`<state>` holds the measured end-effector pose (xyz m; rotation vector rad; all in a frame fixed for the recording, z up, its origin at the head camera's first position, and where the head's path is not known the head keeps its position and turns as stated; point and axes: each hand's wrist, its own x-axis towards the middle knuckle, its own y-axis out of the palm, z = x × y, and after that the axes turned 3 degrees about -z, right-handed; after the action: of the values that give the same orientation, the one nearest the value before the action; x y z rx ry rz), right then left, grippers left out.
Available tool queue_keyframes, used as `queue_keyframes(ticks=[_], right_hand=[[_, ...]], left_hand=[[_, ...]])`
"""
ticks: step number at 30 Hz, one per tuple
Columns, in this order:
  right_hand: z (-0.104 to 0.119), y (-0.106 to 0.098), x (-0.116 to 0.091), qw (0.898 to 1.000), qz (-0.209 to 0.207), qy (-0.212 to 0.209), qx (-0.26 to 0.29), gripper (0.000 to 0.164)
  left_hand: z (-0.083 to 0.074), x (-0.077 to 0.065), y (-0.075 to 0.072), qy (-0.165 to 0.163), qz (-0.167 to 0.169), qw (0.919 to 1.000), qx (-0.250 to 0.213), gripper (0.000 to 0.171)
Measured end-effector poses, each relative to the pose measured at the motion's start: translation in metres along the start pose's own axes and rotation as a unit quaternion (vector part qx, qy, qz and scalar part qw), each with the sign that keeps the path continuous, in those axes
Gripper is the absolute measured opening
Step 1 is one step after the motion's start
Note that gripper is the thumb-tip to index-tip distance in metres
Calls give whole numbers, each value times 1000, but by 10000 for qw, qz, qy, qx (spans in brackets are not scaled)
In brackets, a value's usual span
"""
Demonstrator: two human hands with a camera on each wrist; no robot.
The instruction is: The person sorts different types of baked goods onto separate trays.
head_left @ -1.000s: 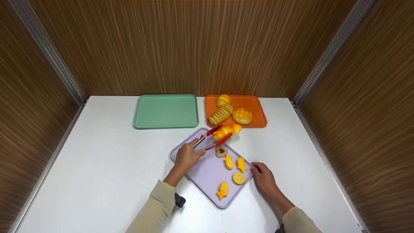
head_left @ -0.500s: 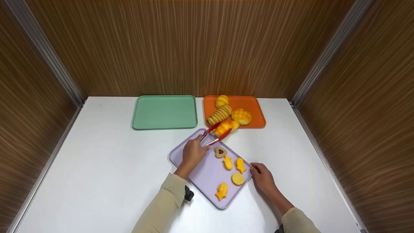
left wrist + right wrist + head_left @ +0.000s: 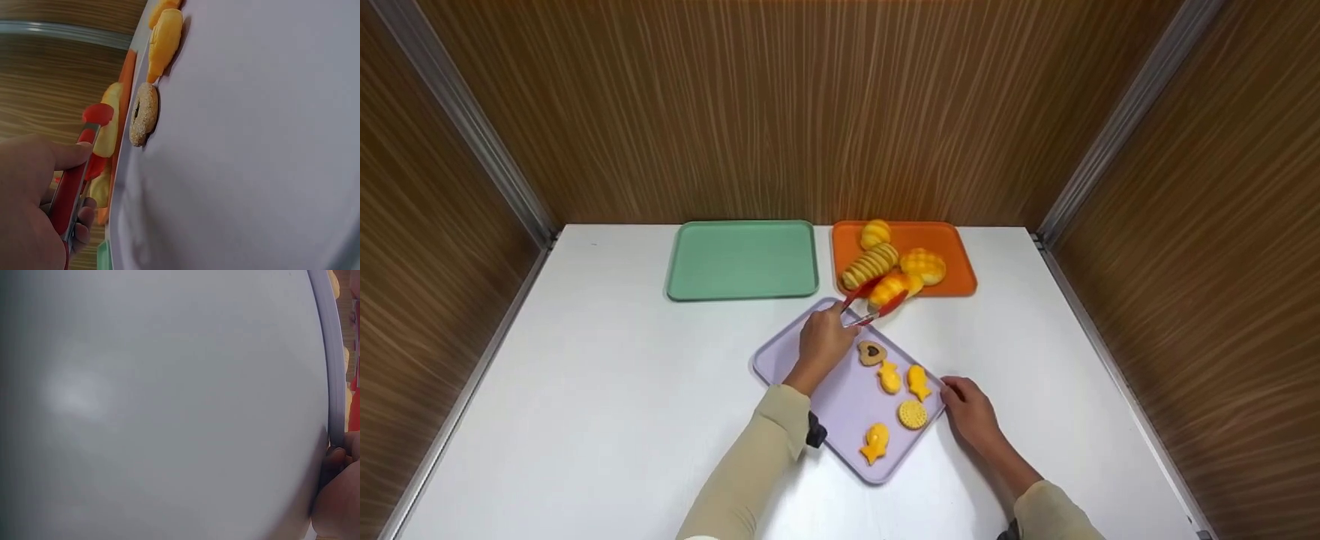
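My left hand (image 3: 825,341) grips red-tipped metal tongs (image 3: 73,185), their tips around a glossy orange-yellow bread roll (image 3: 889,289) at the front edge of the orange tray (image 3: 952,255). Beside that roll on the tray are a ridged long bread (image 3: 870,265), a round bread with a grid-patterned top (image 3: 923,266) and a small striped bun (image 3: 875,234). My right hand (image 3: 971,409) pinches the right corner of the lilac tray (image 3: 829,420). On this tray lie a heart cookie (image 3: 872,353) with a dark centre, a round yellow biscuit (image 3: 913,414) and several yellow fish-shaped pieces (image 3: 875,442).
A green tray (image 3: 742,260) stands at the back left, beside the orange one. The white table (image 3: 607,375) ends at wood-patterned panels (image 3: 780,112) at the back and both sides.
My left hand has moved the tongs and the roll forward and slightly right, from above the lilac tray's far edge to the orange tray's front edge. My right hand stays at the lilac tray's corner.
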<state>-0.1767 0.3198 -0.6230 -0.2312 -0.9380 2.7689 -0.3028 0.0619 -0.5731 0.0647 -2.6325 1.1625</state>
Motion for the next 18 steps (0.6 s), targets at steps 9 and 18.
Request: queue_keyframes(ticks=[9,18], right_hand=[[1,-1,-1,9998,-131,-135,10,29],[1,1,-2,9997,-156,-181,-28,28]], left_hand=[[-7,17,10,-37,191,9997,-128,55],[-8,36,10,88,654,9977,-183,50]])
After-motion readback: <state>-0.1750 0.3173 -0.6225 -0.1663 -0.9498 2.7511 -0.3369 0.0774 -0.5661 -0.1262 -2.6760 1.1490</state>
